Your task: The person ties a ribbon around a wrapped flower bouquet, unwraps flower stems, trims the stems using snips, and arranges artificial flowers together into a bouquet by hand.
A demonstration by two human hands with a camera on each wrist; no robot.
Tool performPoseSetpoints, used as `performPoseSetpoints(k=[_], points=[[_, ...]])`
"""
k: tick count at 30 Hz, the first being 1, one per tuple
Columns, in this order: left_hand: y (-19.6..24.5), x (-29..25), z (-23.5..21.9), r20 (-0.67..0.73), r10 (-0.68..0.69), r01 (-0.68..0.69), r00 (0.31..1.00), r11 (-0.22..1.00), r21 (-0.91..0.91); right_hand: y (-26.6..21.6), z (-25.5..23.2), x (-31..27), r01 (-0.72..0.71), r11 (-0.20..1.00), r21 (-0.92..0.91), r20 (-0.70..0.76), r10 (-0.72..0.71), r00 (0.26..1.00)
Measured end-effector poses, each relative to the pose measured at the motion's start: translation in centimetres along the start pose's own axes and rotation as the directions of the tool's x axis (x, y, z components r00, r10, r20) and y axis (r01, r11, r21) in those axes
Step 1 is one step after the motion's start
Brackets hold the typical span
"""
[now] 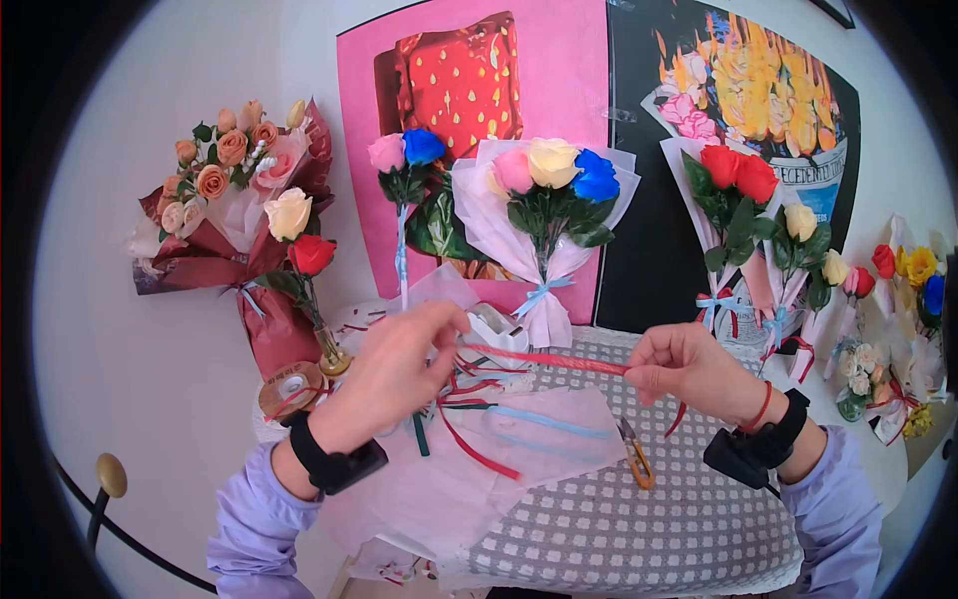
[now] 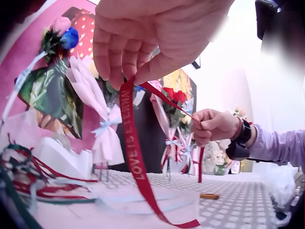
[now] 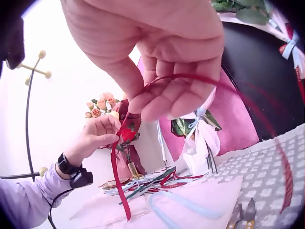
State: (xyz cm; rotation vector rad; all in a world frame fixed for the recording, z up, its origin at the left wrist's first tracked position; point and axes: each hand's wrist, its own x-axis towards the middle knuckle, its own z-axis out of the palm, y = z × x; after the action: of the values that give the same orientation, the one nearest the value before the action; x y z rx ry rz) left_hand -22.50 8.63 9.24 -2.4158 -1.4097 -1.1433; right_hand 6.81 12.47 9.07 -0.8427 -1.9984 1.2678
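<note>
A red printed ribbon is stretched between my two hands above the table. My left hand pinches one end between thumb and fingers; the ribbon hangs from there down to the pink wrapping paper. My right hand pinches the other part, and a short tail drops below it. In the right wrist view the ribbon runs from my right fingers across to the left hand.
Yellow-handled snips lie on the grey checked tablecloth. Loose red, green and blue ribbons lie on the paper. Rose bouquets stand along the back, with a ribbon spool at left.
</note>
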Motion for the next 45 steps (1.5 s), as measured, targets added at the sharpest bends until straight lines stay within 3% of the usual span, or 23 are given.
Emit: performPoseSetpoints(k=[3,5,7,8,10,15,17,19,21,23,26,27,28,29,30,32,33,34,35,39,41,43,45], points=[[-1.4,0.5,-1.1,-0.025,-0.071,0.073,0.997,0.994,0.077,-0.5,0.2,0.8,-0.062,0.993,-0.104,-0.038,0.059,0.998],[-2.4,-0.1,-0.2,-0.009,-0.095,0.095,0.995,0.996,-0.001,1.5,0.1,1.3,-0.030,0.980,-0.198,-0.007,0.029,1.000],[-3.2,-1.2,1.1,0.384,-0.210,0.289,0.899,0.944,-0.158,3.0,0.1,1.5,0.008,0.955,-0.297,0.031,0.001,1.000],[-3.3,-1.4,1.7,0.442,-0.159,0.191,0.883,0.981,-0.029,3.6,0.2,1.5,-0.007,0.922,-0.387,0.039,0.024,0.999],[-3.4,-1.7,3.4,0.448,-0.123,0.146,0.885,0.989,-0.018,4.2,0.4,1.5,-0.030,0.850,-0.525,0.064,0.075,0.995],[-3.0,-0.1,7.3,0.516,0.063,-0.037,0.854,0.997,-0.061,3.5,1.6,1.4,-0.024,0.829,-0.559,0.133,0.117,0.984],[-2.5,0.8,8.9,0.558,0.062,-0.024,0.827,0.997,-0.075,3.5,1.7,1.4,-0.043,0.827,-0.561,0.132,0.140,0.981],[-2.2,1.3,10.6,0.573,0.207,-0.147,0.793,0.978,-0.150,4.1,1.9,1.4,-0.082,0.886,-0.456,0.191,0.187,0.964],[-1.5,1.7,11.7,0.592,0.216,-0.130,0.776,0.974,-0.185,4.0,1.9,1.3,-0.051,0.855,-0.516,0.188,0.171,0.967],[-1.0,2.2,12.1,0.742,0.126,-0.083,0.659,0.992,-0.094,4.2,1.9,1.1,-0.018,0.820,-0.573,0.189,0.153,0.970],[-1.1,2.2,12.1,0.696,0.145,-0.064,0.703,0.988,-0.142,5.1,2.1,1.3,-0.015,0.783,-0.622,0.101,0.100,0.990],[-0.8,2.4,11.7,0.696,0.142,-0.064,0.704,0.988,-0.137,5.8,2.1,1.6,0.144,0.739,-0.658,0.082,-0.120,0.989],[-0.1,2.7,10.8,0.642,0.119,-0.012,0.757,0.986,-0.168,5.8,2.3,1.9,0.291,0.661,-0.692,0.074,-0.336,0.939],[0.6,3.0,9.9,0.586,0.088,0.040,0.806,0.979,-0.201,5.7,2.4,2.2,0.298,0.663,-0.686,0.078,-0.340,0.937],[1.3,3.4,8.9,0.587,0.074,0.048,0.806,0.981,-0.190,4.8,2.7,2.6,0.290,0.696,-0.657,0.041,-0.351,0.936],[2.3,4.2,7.1,0.588,-0.035,0.310,0.808,0.874,-0.374,3.1,2.9,3.2,0.302,0.733,-0.609,0.022,-0.366,0.930],[2.0,4.4,7.1,0.588,-0.057,0.324,0.807,0.875,-0.359,2.4,2.7,3.4,0.324,0.765,-0.556,-0.007,-0.394,0.919],[1.6,4.6,7.4,0.545,0.024,0.397,0.838,0.660,-0.638,1.2,2.6,3.6,0.343,0.794,-0.502,-0.037,-0.416,0.909],[1.2,4.7,7.3,0.471,0.082,0.415,0.878,0.358,-0.836,-0.1,2.5,3.7,0.378,0.828,-0.414,-0.062,-0.440,0.896],[3.0,5.0,2.0,0.535,0.048,0.476,0.844,0.393,-0.787,-4.5,0.3,4.9,0.426,0.806,-0.412,-0.111,-0.508,0.854],[2.1,4.4,-0.7,0.652,0.007,0.561,0.758,0.503,-0.657,-6.2,-0.8,5.0,0.445,0.790,-0.422,-0.126,-0.537,0.834],[1.3,3.6,-2.6,0.598,-0.060,0.528,0.800,0.543,-0.653,-7.1,-1.6,4.5,0.395,0.828,-0.397,-0.169,-0.489,0.856],[0.2,2.9,-5.0,0.533,-0.186,0.504,0.826,0.668,-0.548,-7.0,-1.5,4.5,0.361,0.863,-0.354,-0.177,-0.441,0.880]])
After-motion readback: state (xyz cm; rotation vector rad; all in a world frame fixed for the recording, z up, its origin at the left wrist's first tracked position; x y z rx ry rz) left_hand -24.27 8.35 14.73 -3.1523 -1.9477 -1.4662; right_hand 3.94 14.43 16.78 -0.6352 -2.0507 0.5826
